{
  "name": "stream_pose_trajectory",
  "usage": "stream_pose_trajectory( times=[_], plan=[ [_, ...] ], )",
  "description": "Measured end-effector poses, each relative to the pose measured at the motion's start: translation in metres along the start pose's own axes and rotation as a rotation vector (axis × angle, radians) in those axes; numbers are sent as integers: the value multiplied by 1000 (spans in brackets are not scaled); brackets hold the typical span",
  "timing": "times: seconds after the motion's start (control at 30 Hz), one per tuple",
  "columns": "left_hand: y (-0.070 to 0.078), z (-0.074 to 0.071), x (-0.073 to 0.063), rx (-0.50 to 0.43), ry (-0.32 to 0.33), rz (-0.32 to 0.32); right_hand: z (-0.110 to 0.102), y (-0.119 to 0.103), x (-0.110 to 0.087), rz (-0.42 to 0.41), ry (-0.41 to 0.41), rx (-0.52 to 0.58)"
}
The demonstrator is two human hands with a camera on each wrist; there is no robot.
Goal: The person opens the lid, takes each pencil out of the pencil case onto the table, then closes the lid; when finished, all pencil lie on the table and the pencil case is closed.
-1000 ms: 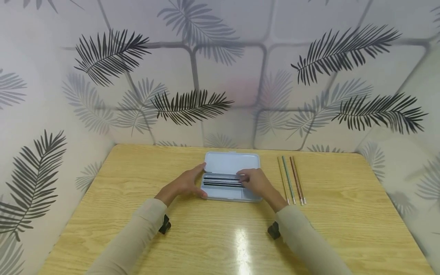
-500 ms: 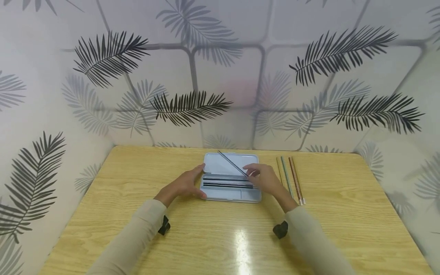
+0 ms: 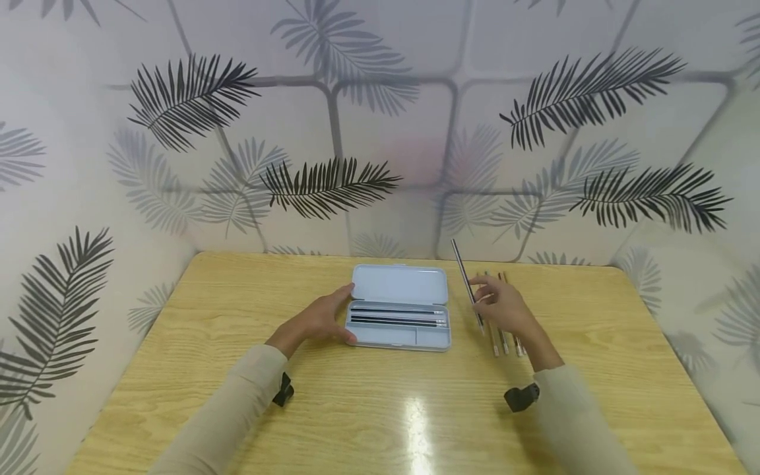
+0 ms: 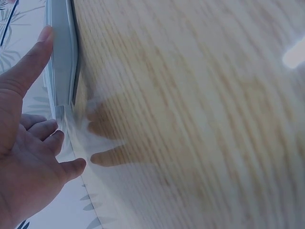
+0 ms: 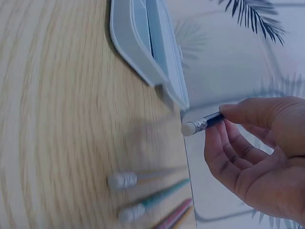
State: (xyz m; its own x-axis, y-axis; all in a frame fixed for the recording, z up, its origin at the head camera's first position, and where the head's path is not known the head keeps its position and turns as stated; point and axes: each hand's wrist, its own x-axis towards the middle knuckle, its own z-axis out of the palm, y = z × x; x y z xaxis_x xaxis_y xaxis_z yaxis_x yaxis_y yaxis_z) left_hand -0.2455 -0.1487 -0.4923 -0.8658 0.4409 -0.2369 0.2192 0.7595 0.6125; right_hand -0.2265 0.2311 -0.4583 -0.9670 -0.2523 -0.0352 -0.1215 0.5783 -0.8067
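On the head feed I log, at far left, the person's left hand [image 3: 320, 318], fingers extended and unclenched, thumb and fingertips against the left end of an open, pale blue, rectangular pencil case [image 3: 380, 337]. Its lid [image 3: 400, 285] lies back on the far side; dark pencils with white erasers [image 3: 394, 322] lie lengthwise in the long compartment. Right of the case, I record the right hand [image 3: 503, 308] pinching one dark, slim pencil with silver ferrule and white eraser [image 3: 462, 265], tilted, raised off the yellow wood-grain table [image 3: 332, 409]. Beneath and beside that hand lie several coloured pencils, one teal [image 5: 159, 196], one red [image 5: 177, 213].
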Motion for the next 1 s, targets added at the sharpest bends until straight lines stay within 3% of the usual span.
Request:
stream_pose_trajectory(
  times=[0.37, 0.53, 0.8, 1.0],
  plan=[
    [0, 1, 1, 15, 7, -15, -39, 38, -28, 184, -61, 124],
    [0, 1, 1, 5, 2, -19, -48, 55, -35, 254, -69, 112],
    [2, 0, 1, 9, 2, -30, -51, 60, -37, 355, -39, 93],
    [4, 1, 0, 12, -1, -25, -50, 63, -35, 387, 15, -31]
  ],
)
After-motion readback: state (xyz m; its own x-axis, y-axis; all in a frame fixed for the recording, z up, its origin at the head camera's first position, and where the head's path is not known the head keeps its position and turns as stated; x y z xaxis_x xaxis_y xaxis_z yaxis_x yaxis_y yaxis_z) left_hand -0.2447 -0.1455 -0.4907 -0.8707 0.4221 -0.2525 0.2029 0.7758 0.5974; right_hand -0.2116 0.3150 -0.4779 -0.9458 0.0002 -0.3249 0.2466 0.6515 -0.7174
